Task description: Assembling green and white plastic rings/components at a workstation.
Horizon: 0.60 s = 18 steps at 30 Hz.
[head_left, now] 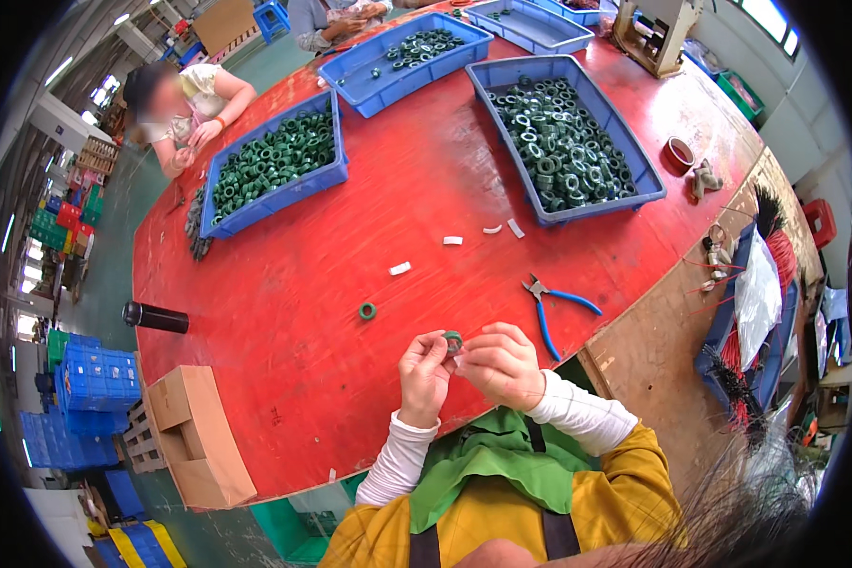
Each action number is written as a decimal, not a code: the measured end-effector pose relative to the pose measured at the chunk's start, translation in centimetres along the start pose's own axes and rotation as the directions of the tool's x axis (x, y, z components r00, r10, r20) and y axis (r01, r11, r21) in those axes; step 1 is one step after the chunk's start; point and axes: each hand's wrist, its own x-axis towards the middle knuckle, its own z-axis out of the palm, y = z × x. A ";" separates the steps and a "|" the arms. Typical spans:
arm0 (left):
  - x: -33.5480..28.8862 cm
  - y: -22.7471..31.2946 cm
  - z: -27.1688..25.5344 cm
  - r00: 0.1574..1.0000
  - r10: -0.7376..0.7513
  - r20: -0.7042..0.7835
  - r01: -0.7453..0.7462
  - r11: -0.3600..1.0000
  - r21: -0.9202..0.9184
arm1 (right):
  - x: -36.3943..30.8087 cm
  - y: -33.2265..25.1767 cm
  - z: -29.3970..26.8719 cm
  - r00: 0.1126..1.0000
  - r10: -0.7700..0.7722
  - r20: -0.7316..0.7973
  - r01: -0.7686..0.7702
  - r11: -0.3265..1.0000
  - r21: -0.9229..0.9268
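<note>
Between my two hands, just above the near edge of the red table, is a green ring. The fingers and thumb of my left hand are closed on its left side. My right hand is pinched at the ring's lower right, where a small pale piece shows at the fingertips; what exactly it grips is hidden. Another green ring lies loose on the table, ahead and to the left of my hands. Blue-handled cutting pliers lie with jaws apart to the right of my right hand.
Blue trays of green rings stand at the left, far middle and right. Small white strips lie mid-table. A black bottle and cardboard box are at left. Wires fill a bin at right. A co-worker sits far left.
</note>
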 end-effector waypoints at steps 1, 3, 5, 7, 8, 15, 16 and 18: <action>-0.1 -0.1 0.0 1.000 -0.005 -0.009 0.005 1.000 -0.012 | 0.0 0.0 0.1 1.000 -0.003 0.003 0.003 1.000 0.002; -0.2 0.1 0.0 1.000 -0.001 0.012 0.002 1.000 -0.031 | 0.0 -0.2 0.2 0.987 0.148 0.067 -0.155 0.981 0.114; -0.3 0.3 0.3 0.999 0.002 0.035 -0.001 0.999 -0.050 | -0.9 -0.5 0.5 0.979 0.157 0.132 -0.177 0.973 0.150; -0.6 0.6 0.6 0.995 0.039 0.093 -0.036 0.999 -0.027 | -1.5 -1.3 1.1 0.978 0.183 0.099 -0.196 0.970 0.145; -0.8 0.4 0.5 0.995 0.042 0.090 -0.040 0.999 -0.029 | -1.5 -1.8 1.2 0.972 0.217 0.088 -0.229 0.960 0.163; -1.4 -0.2 1.0 0.994 0.077 0.081 -0.078 0.997 0.016 | -1.1 -1.7 -0.2 0.841 0.532 0.094 -0.531 0.783 0.324; -1.4 -0.3 1.0 0.993 0.089 0.081 -0.095 0.993 0.074 | -0.5 -1.4 -0.7 0.815 0.570 0.108 -0.566 0.740 0.365; -1.7 -0.1 1.1 0.989 0.089 0.121 -0.103 0.988 0.114 | 0.6 -0.8 -1.4 0.785 0.607 0.121 -0.598 0.693 0.403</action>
